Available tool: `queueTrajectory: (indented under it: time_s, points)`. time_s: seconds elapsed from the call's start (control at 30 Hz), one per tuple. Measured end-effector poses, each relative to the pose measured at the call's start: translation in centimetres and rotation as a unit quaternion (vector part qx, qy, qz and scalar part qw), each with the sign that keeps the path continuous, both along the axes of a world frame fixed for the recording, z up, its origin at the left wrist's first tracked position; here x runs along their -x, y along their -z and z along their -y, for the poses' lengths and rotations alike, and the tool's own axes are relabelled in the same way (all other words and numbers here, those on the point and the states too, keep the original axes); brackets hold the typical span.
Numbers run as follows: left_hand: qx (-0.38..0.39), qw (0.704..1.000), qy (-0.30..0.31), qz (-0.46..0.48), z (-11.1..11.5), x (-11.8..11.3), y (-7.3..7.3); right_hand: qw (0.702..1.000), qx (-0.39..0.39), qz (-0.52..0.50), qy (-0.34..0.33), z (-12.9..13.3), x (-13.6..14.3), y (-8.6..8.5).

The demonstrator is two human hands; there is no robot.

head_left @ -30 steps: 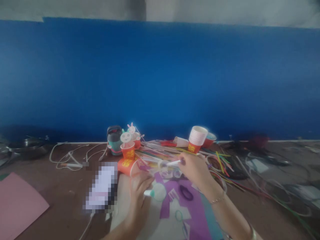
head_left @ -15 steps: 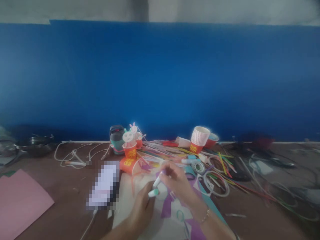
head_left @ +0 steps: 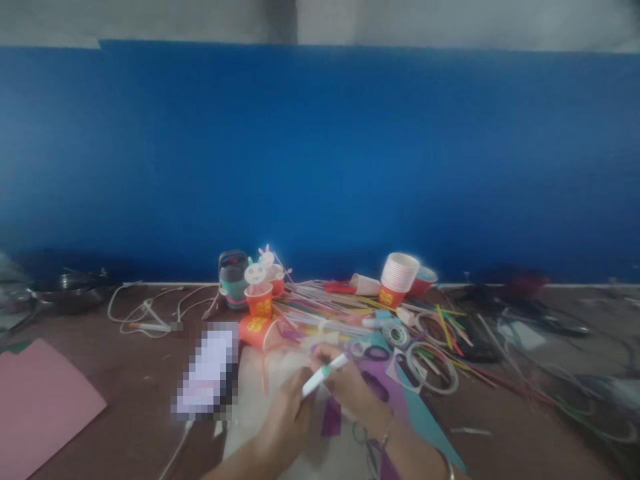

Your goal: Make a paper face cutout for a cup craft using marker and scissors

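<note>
My left hand [head_left: 286, 412] is closed round the lower end of a white marker [head_left: 313, 383] with a teal band. The marker slants up to the right, and its far end lies against my right hand [head_left: 350, 387], whose fingers are curled at it; their tips are partly hidden. Both hands are over a large pale sheet [head_left: 251, 393]. Beneath my right hand are purple paper [head_left: 332, 417] and teal paper [head_left: 431, 427]. Scissors [head_left: 361, 433] lie partly under my right wrist.
Orange paper cups [head_left: 259, 305] with paper faces stand behind, one cup [head_left: 261, 332] on its side. Farther right are stacked cups [head_left: 400, 273], a tape roll [head_left: 396, 335] and many colored sticks [head_left: 325, 308]. A blurred-out phone [head_left: 207, 373] and pink paper [head_left: 45, 407] lie left.
Two white pieces held apart, one in each hand, now show as one longer marker. My right hand has shifted slightly down and turned, uncovering black rings behind it.
</note>
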State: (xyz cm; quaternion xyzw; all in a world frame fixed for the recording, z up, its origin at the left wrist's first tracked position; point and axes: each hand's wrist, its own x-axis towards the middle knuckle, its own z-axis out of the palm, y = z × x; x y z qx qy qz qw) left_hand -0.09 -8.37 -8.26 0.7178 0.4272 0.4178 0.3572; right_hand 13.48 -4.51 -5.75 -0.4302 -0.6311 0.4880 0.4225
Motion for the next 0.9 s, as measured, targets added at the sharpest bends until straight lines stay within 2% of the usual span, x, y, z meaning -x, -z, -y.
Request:
queueTrajectory:
  time_s: [0.13, 0.27, 0.53, 0.77, 0.9]
  points:
    - [0.012, 1.0, 0.013, -0.009, 0.2, 0.0, -0.5, 0.999, 0.018, -0.025, 0.01, 0.2, 0.4, -0.3]
    - [0.056, 0.998, 0.016, -0.004, 0.2, -0.1, -0.8, 0.998, 0.043, -0.048, 0.027, 0.3, 0.6, -0.8]
    - [0.123, 0.992, -0.018, 0.02, -0.7, -0.2, 0.2, 0.996, 0.037, -0.068, 0.035, -0.5, 0.4, 0.2]
    - [0.082, 0.995, -0.007, 0.047, -0.5, 0.0, -1.1, 0.996, 0.058, -0.061, 0.033, -0.7, 0.3, 1.0]
    - [0.055, 0.998, -0.029, 0.03, -0.5, 0.1, -0.6, 0.993, 0.07, -0.076, 0.055, -0.9, -0.1, 0.4]
